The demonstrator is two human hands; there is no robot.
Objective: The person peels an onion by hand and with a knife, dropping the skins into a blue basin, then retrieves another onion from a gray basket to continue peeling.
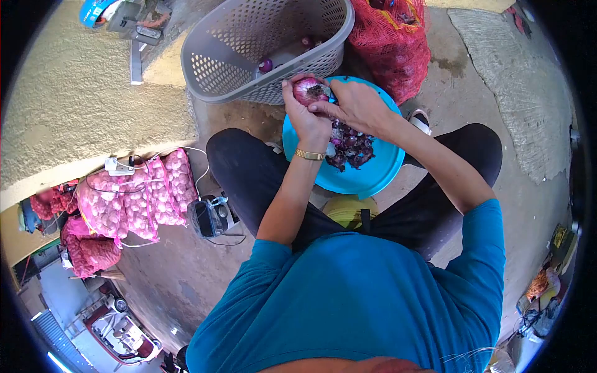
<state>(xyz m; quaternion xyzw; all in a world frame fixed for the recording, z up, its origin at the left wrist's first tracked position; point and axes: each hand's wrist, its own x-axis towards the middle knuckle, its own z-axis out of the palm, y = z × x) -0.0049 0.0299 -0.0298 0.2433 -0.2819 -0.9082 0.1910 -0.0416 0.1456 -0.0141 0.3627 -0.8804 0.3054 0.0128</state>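
Observation:
My left hand (pixel 309 123), with a gold watch at the wrist, is closed around a red onion (pixel 308 92), held above a blue tub (pixel 385 169). My right hand (pixel 357 105) meets the onion from the right, its fingers curled and its thumb reaching across towards the left palm. A small greyish edge shows by its fingertips, too little to name. Dark onion skins and trimmings (pixel 351 149) lie in the tub below. Just beyond, a grey plastic basket (pixel 214 84) has a few onions (pixel 265 65) inside.
A red mesh sack (pixel 395 56) stands right of the basket. Pink net bags of bulbs (pixel 134 199) line the left wall, with a black device (pixel 208 217) and cables beside them. A flattened sack (pixel 510 81) lies on the floor to the right.

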